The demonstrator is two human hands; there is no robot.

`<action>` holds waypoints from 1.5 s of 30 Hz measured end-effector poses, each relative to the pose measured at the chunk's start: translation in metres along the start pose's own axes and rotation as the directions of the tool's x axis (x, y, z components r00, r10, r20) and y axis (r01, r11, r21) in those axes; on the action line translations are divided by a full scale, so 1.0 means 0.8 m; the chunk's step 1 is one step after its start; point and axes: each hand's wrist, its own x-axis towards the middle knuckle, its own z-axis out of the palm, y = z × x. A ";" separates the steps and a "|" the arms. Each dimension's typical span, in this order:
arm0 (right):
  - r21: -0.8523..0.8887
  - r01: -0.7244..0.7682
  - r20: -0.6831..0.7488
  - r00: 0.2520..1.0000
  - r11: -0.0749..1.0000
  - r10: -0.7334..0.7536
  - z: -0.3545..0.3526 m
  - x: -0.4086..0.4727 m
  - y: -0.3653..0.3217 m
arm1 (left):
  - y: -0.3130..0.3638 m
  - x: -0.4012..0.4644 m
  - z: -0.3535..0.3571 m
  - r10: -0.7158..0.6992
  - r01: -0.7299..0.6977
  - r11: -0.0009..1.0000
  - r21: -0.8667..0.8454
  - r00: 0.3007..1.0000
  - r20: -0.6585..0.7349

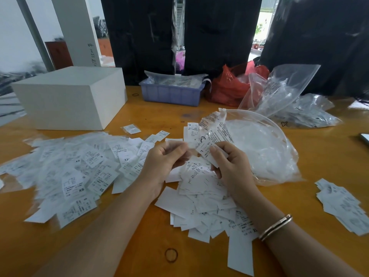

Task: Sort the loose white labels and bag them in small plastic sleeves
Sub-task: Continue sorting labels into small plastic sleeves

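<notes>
Nearest the camera, a dark ring-shaped mark [171, 255] sits on the wooden table [139, 246] between the person's two forearms, and a gold bangle [275, 227] circles the right wrist. Above it, both hands meet over a loose heap of white labels [201, 198]. Fingers of the left hand [163, 159] are curled and pinch the edge of a small clear sleeve [190, 145], blurred and hard to make out. Fingers of the right hand [229, 162] are curled around a label marked L [205, 153], which tilts up toward the sleeve and touches it. To the left spreads a wide pile of bagged labels [79, 172] printed XS and S, each under a glossy film. A smaller stack of labels [339, 204] lies well apart at the right edge. Just beyond the right hand lies a large clear zip bag [265, 148], mouth open, holding a mass of small clear sleeves. Further back, a blue plastic tray [171, 93] holds flat clear packets, a red plastic bag [227, 86] stands beside it, and another clear bag [279, 86] leans over more filled packets. A white box [69, 98] rests at the far left.
</notes>
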 end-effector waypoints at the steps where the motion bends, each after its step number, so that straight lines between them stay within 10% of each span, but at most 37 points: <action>1: 0.015 -0.009 -0.009 1.000 1.000 0.009 0.000 0.000 0.000 | 0.000 0.000 0.000 -0.001 0.001 1.000 -0.002 1.000 0.003; 26: 0.022 0.103 -0.011 0.995 0.994 -0.103 -0.002 -0.005 -0.005 | 0.003 -0.003 0.000 -0.035 0.035 0.999 0.003 0.999 0.011; 36: -0.257 0.280 -0.051 0.952 0.925 -0.302 0.003 -0.005 -0.005 | 0.004 -0.005 0.002 -0.022 0.021 0.999 0.026 0.999 0.029; 45: -0.279 0.175 0.003 0.983 0.944 -0.182 0.003 -0.003 0.000 | 0.005 -0.006 0.002 -0.024 0.025 0.999 -0.021 0.998 0.052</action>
